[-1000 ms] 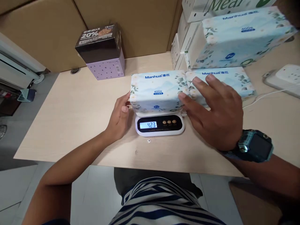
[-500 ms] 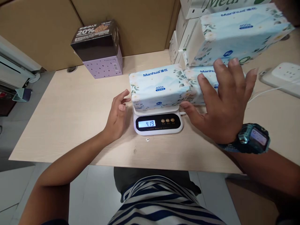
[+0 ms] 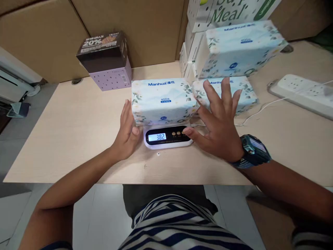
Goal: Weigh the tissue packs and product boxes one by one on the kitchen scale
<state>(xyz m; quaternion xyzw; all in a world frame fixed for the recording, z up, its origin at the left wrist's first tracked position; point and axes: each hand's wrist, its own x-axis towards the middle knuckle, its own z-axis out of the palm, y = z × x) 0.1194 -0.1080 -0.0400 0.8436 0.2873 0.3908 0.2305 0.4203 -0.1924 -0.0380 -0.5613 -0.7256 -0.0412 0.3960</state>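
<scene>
A pale blue Manhua tissue pack (image 3: 163,100) lies on a small white kitchen scale (image 3: 168,137) whose display reads 382. My left hand (image 3: 127,132) stands open on edge beside the pack's left end, fingers straight and close to it. To the right of the scale my right hand (image 3: 218,121) is open with fingers spread, its thumb tip by the scale's front right corner. A watch sits on that wrist. Neither hand holds anything. A second tissue pack (image 3: 229,92) lies behind my right hand, with a third pack (image 3: 239,48) stacked on top of it.
A dark box on a lilac box (image 3: 106,60) stands at the back left. White "Meal" cartons (image 3: 223,12) are stacked behind the tissue packs. A white power strip (image 3: 301,93) with a cable lies at the right. Brown cardboard boxes (image 3: 59,31) line the back of the wooden table (image 3: 73,128).
My right hand has come down from its raised position to the scale's right corner. My left hand has straightened beside the pack. The display fell from 423 to 382.
</scene>
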